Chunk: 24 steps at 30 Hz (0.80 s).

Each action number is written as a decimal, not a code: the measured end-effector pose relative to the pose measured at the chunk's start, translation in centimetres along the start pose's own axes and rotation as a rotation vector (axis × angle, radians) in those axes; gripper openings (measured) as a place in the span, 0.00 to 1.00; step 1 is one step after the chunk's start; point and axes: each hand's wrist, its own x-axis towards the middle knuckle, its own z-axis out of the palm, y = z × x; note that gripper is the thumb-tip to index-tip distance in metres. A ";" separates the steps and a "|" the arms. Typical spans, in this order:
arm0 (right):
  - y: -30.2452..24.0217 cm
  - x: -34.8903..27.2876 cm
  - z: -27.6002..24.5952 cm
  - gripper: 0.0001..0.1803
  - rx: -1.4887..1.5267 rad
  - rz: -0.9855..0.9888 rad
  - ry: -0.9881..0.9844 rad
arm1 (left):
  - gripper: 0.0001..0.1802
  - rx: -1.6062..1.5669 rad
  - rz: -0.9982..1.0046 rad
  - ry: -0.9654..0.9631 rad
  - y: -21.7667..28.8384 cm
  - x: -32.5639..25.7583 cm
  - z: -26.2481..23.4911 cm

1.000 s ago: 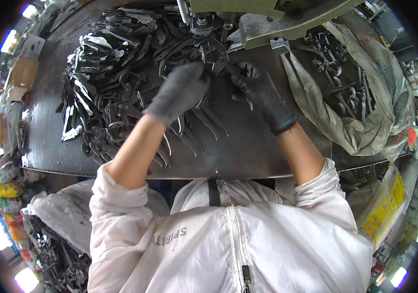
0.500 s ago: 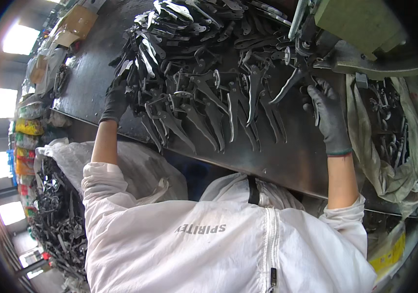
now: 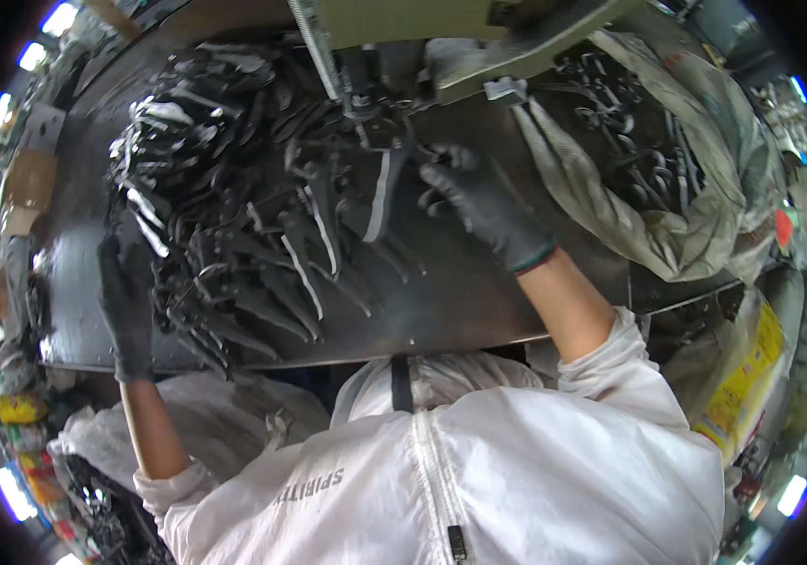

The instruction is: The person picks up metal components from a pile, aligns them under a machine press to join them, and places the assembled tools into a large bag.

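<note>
Left hand (image 3: pixel 125 306): fingers extended beside metal lever pile (image 3: pixel 224 235), hold unclear | right hand (image 3: pixel 486 202): half-curled, hold unclear | green machine block (image 3: pixel 403 23) overhung far side; parts-filled sack (image 3: pixel 573 174) lay right.

Left hand (image 3: pixel 124 306) and right hand (image 3: pixel 486 205) are gloved dark grey, metal parts (image 3: pixel 301 273) black and silver, the jacket (image 3: pixel 563 471) white.

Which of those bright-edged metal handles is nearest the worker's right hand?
The bright-edged handle just below the green machine, immediately left of the right hand; the other bright-edged ones lie farther left.
</note>
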 end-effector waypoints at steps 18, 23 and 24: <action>-5.2 10.3 -21.8 0.26 -1.526 -0.312 0.526 | 0.19 -0.236 -0.108 -0.825 23.9 0.3 21.2; -6.1 2.3 -12.5 0.13 -0.441 -0.354 0.287 | 0.21 -0.187 -0.038 -0.589 18.8 0.7 21.1; -5.8 1.2 -10.1 0.13 -0.425 -0.348 0.281 | 0.21 -0.266 -0.157 -0.610 18.5 1.1 20.6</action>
